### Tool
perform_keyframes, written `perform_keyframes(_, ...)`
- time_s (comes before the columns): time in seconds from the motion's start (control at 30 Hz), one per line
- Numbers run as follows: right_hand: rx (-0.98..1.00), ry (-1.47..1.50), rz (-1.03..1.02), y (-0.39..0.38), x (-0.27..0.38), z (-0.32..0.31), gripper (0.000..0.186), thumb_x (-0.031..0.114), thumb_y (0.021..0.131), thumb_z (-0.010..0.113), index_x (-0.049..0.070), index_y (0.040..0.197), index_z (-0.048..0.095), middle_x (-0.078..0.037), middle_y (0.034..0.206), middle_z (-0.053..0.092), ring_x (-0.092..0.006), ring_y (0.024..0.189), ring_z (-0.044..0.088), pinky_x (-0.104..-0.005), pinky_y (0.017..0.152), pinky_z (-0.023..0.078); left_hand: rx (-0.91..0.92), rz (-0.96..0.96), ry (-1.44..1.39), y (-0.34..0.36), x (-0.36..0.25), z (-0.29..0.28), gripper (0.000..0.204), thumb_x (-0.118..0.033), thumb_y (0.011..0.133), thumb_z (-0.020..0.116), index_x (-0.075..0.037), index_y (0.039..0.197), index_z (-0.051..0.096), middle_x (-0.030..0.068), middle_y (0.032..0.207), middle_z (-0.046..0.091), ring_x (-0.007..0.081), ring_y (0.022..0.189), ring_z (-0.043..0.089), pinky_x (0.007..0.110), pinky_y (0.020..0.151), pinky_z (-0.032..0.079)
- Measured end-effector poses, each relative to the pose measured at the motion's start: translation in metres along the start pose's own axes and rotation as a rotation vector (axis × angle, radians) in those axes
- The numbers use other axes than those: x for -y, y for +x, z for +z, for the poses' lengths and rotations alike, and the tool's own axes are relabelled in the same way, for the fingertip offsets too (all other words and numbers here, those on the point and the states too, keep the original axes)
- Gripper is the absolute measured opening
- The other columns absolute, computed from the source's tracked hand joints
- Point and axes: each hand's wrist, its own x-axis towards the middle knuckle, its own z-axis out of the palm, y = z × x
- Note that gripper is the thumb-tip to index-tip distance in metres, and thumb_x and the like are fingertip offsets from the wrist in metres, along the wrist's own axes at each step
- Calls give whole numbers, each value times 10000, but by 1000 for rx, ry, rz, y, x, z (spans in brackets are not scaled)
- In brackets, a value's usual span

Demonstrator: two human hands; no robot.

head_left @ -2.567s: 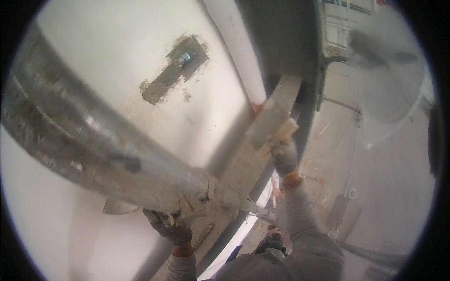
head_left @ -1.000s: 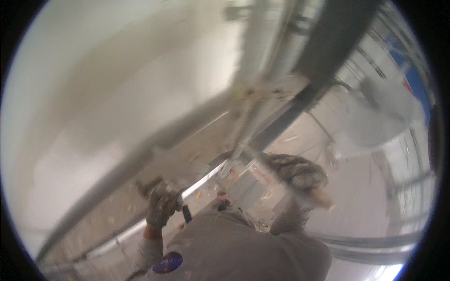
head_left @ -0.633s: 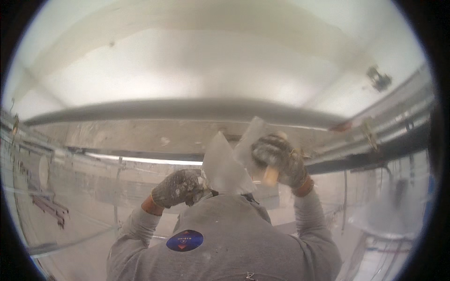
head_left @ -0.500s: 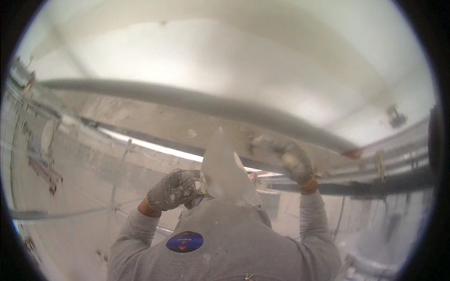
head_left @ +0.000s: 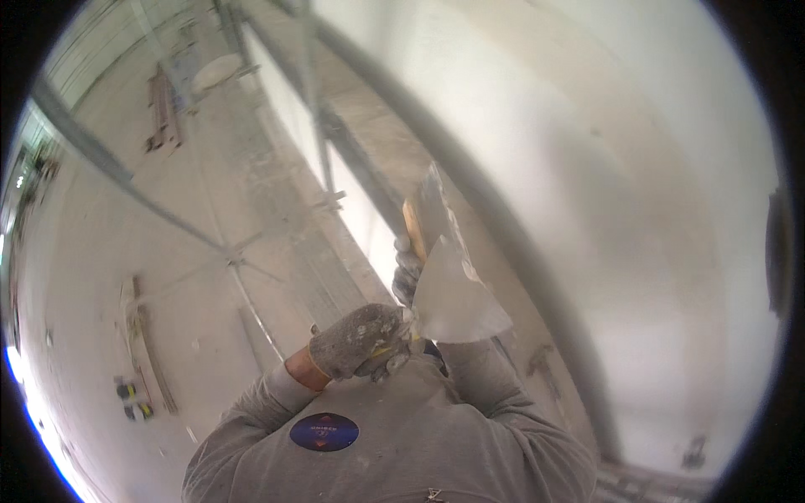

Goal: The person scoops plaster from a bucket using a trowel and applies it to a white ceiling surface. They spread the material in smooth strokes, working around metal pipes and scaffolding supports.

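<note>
My left hand [head_left: 365, 342], in a grey knitted work glove spotted with white, is closed around the handle end of a wide putty knife. Its pale, fan-shaped blade [head_left: 461, 302] stands in front of my chest. Just beyond it, my gloved right hand [head_left: 406, 272] grips a second putty knife, whose tan handle [head_left: 413, 228] and grey blade [head_left: 434, 214] point upward. White paste clings along that blade's edge. The two blades overlap in view; whether they touch I cannot tell. The wide blade hides part of my right hand and wrist.
A smooth whitish wall [head_left: 629, 226] curves up on the right. Scaffold tubes [head_left: 231, 256] cross on the left above a dusty floor [head_left: 201, 201]. Long boards [head_left: 147, 344] and dark planks [head_left: 165, 109] lie below. A plank walkway [head_left: 360, 159] runs beside the wall.
My right hand has come in from the right, near the wall's edge, to beside the left hand's putty knife. The view has swung left, showing more floor. The left hand keeps its hold.
</note>
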Motion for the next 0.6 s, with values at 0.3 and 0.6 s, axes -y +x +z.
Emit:
perform_keyframes(0.3, -369, -472, 244, 19, 39, -96, 431, 338, 1042, 550, 28, 1340, 530, -121, 1193, 638, -196, 974, 671, -341, 788, 592, -582, 438, 291, -19, -102, -133, 340, -278, 966, 679, -39, 1204, 637, 105, 1073, 701, 235, 925, 692, 312, 714, 575)
perform_keyframes(0.6, -520, -1508, -105, 281, -22, -166, 358, 256, 1047, 560, 17, 1314, 580, -67, 1117, 650, -172, 1040, 638, -323, 941, 543, -1296, 629, 1422, 1, -202, -230, 501, -175, 846, 722, -66, 1321, 606, 216, 1192, 621, 401, 1066, 596, 517, 895, 477)
